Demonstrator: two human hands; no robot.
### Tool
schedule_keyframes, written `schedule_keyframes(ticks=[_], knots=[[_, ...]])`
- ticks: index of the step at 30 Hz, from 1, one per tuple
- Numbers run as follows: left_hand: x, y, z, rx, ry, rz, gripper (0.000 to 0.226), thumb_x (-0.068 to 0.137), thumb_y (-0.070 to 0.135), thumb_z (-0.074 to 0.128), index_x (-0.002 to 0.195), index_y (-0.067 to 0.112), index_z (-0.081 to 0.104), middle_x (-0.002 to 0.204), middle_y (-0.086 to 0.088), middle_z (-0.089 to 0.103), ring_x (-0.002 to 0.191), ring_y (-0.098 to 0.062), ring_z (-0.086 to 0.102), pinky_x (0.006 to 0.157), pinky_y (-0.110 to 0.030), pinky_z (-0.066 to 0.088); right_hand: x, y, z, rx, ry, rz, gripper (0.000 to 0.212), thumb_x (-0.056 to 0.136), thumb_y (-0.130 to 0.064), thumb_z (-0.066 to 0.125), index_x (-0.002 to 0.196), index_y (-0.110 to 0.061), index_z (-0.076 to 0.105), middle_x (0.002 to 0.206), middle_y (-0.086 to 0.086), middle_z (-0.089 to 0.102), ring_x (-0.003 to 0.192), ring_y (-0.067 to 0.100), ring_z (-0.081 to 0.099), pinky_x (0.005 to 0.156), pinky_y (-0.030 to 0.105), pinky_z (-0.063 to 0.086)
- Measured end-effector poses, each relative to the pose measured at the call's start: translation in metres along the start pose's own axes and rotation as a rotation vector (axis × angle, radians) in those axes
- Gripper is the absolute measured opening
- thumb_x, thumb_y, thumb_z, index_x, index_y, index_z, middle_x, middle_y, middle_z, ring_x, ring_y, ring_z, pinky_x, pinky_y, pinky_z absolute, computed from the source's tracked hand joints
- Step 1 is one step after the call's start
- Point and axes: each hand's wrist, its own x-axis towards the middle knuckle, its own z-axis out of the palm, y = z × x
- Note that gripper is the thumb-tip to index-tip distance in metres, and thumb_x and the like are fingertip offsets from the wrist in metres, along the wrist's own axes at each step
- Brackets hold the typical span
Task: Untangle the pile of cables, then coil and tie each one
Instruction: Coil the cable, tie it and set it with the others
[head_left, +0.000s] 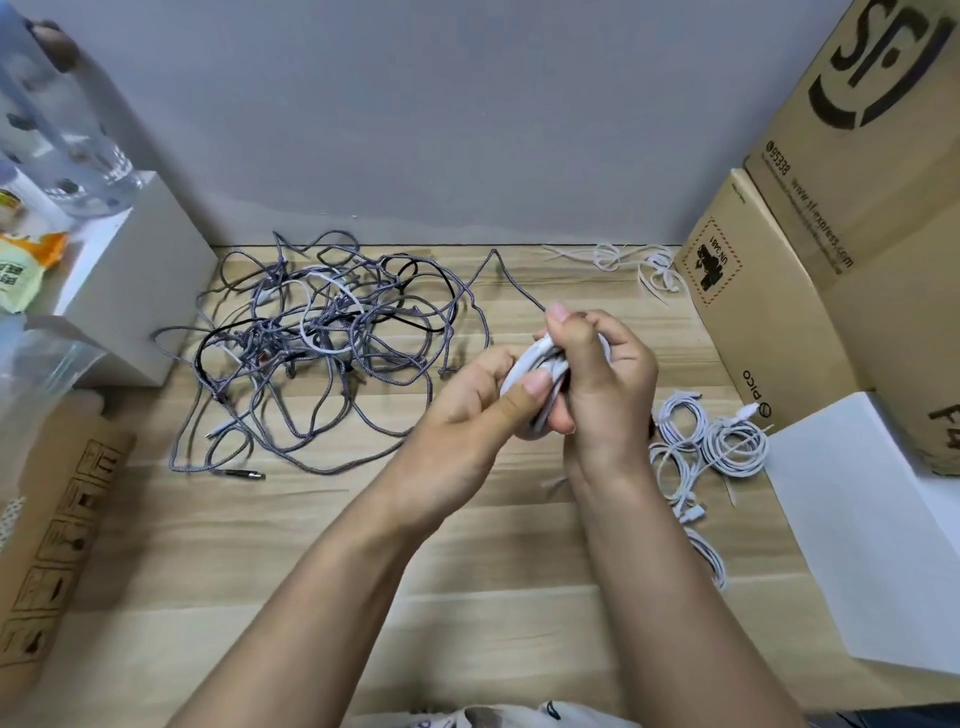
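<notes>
Clearly the biggest job left is the tangled pile of grey, black and white cables (322, 332) at the back left of the wooden table (260, 545), well apart from the finished white coils (711, 447) at the right and the loose white ties (634, 265) by the wall. Smaller, held above the table's middle, is the white coil (540, 369), gripped by the left hand (483, 410) and right hand (602, 379), fingers curled round it. It looks light, limp and springy, so I'd pinch across all loops where they bunch.
</notes>
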Motion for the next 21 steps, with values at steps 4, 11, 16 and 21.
schedule_keyframes(ticks=[4,11,16,21], knots=[[0.016,-0.012,-0.009,-0.030,0.035,0.006,0.013,0.092,0.018,0.038,0.089,0.012,0.050,0.073,0.005,0.051,0.075,-0.009,0.045,0.074,-0.018,0.040,0.027,0.007,0.003,-0.082,-0.133,0.098,0.023,0.070,-0.026,0.064,0.051,-0.018,0.054,0.046,-0.003,0.049,0.032,0.006,0.040,0.035,0.013,0.030],[0.055,-0.046,-0.028,-0.294,0.206,-0.206,0.029,0.085,0.026,0.045,0.108,0.012,0.054,0.065,0.008,0.050,0.068,-0.004,0.049,0.068,-0.025,0.053,0.132,0.033,-0.012,-0.389,-0.361,0.179,0.018,0.090,-0.037,0.057,0.082,-0.022,0.064,0.077,-0.015,0.064,0.070,0.001,0.055,0.068,0.017,0.042],[0.078,-0.059,-0.042,-0.330,0.234,-0.204,0.024,0.086,0.024,0.044,0.103,0.009,0.053,0.069,0.005,0.049,0.072,-0.007,0.048,0.065,-0.023,0.049,0.252,0.086,-0.075,-0.870,0.311,0.152,0.016,0.082,-0.030,0.061,0.097,-0.025,0.064,0.131,0.004,0.041,0.127,0.019,0.039,0.099,0.024,0.030],[0.092,-0.064,-0.049,-0.292,0.213,-0.202,0.035,0.087,0.021,0.042,0.116,0.003,0.049,0.071,0.003,0.048,0.070,-0.007,0.047,0.063,-0.023,0.047,0.291,0.116,-0.134,-1.237,0.288,0.387,0.051,0.083,-0.036,0.056,0.132,-0.029,0.048,0.151,0.000,0.023,0.138,0.023,0.021,0.111,0.038,0.020]])
